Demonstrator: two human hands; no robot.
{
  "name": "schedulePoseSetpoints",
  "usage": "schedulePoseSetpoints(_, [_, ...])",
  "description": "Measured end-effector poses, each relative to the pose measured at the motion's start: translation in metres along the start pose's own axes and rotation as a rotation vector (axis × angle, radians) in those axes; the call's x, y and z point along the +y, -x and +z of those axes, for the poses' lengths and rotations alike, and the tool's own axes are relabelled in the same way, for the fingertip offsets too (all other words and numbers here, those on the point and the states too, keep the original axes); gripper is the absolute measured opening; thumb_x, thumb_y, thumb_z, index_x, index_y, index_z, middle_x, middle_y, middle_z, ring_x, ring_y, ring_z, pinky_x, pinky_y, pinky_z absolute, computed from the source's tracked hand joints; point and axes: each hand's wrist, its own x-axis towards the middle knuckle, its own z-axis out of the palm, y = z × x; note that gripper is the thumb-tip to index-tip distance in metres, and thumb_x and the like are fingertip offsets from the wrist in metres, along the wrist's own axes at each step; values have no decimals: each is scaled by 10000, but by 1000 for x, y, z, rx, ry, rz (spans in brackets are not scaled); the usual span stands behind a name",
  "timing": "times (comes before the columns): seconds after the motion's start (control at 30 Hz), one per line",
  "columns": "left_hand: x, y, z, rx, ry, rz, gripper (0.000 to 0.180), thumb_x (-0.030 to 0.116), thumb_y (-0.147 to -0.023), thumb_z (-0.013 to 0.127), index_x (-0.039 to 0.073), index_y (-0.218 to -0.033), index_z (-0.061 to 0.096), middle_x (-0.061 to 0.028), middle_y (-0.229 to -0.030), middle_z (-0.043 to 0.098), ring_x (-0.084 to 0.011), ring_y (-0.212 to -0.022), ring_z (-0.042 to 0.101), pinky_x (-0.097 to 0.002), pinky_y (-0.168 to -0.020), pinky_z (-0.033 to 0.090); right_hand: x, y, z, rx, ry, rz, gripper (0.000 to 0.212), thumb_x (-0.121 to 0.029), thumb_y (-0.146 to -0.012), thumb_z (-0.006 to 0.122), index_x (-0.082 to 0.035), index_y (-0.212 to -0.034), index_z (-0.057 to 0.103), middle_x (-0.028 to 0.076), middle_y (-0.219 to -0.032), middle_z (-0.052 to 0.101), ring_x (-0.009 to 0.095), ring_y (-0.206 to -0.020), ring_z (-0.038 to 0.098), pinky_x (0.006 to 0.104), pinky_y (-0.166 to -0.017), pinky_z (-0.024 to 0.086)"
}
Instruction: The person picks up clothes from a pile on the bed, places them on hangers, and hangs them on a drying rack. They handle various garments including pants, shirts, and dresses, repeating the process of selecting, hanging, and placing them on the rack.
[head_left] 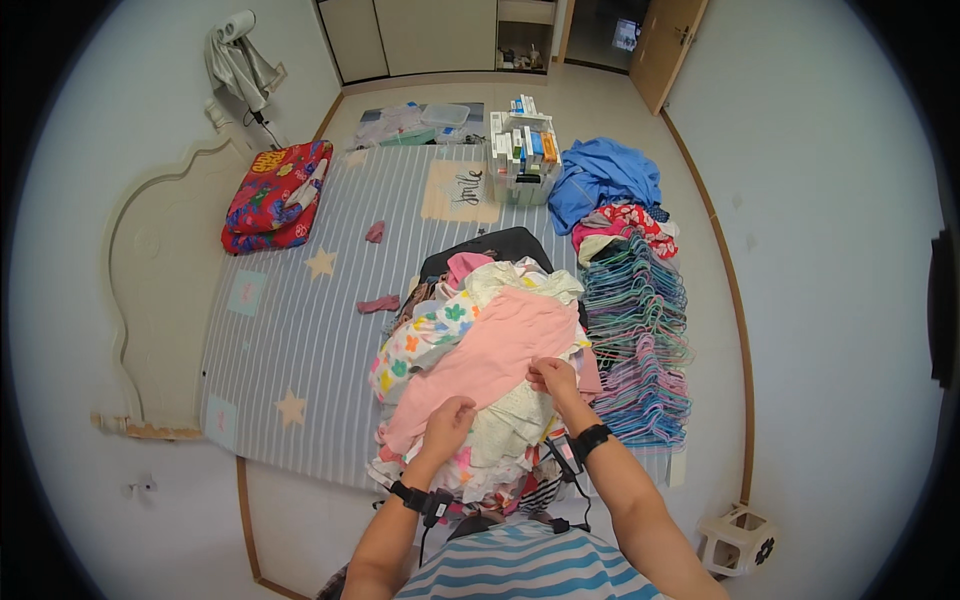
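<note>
A plain pink garment (490, 345) lies spread over a heap of clothes in front of me; its exact kind is hard to make out. My left hand (450, 425) pinches its near edge, fingers closed on the cloth. Further right, my right hand (553, 380) is closed on the same garment's edge. Beneath it are a white cloth with colourful flowers (410, 350) and a pale speckled cloth (515, 420). Each wrist wears a black strap with a small device.
The heap rests on a striped bed (290, 350). Many-coloured hangers (637, 340) are stacked at its right, below blue cloth (605, 185). A clear bin of boxes (524, 185) stands beyond. Folded red bedding (275, 200) lies far left; a plastic stool (738, 540) stands lower right.
</note>
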Motion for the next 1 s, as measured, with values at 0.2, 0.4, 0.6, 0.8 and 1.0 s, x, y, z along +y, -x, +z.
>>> schedulePoseSetpoints(0.2, [-15,-11,-17,-35,-50,-48,192,107,-882,677,7,-1044,657,-130,-949,686,-257,-836,672,-342,-736,536,21,-27,12,-14,130,-144,187,-134,-876,744,-12,-870,603,56,-652,629,107,-497,565,240,-420,425])
schedulePoseSetpoints(0.4, [-11,-50,-17,219,-353,294,299,85,-822,685,22,-1108,629,-158,-1161,624,-347,-1133,561,-438,-970,442,-4,2,36,341,86,-83,160,-98,-867,740,-28,-825,602,19,-629,602,92,-495,522,249,-415,367])
schedulePoseSetpoints(0.6, [-45,-67,-6,250,-382,185,299,104,-812,712,33,-1094,641,-153,-1061,605,-356,-1040,560,-458,-914,434,24,-16,7,85,175,-209,115,-54,-862,716,-19,-831,611,16,-654,628,88,-528,573,233,-475,436])
schedulePoseSetpoints(0.8, [-45,-54,-24,160,-266,238,89,80,-833,685,17,-882,646,-129,-861,604,-335,-854,592,-426,-746,464,25,41,-27,-269,277,-124,82,-82,-887,690,-24,-870,634,1,-700,634,74,-599,602,222,-560,493])
schedulePoseSetpoints(1.0, [-44,13,-39,-166,-269,363,49,43,-831,674,21,-847,634,-131,-813,608,-318,-780,603,-404,-704,481,38,57,-61,-296,592,-191,109,-111,-879,702,-18,-889,646,4,-724,631,76,-640,606,236,-606,504])
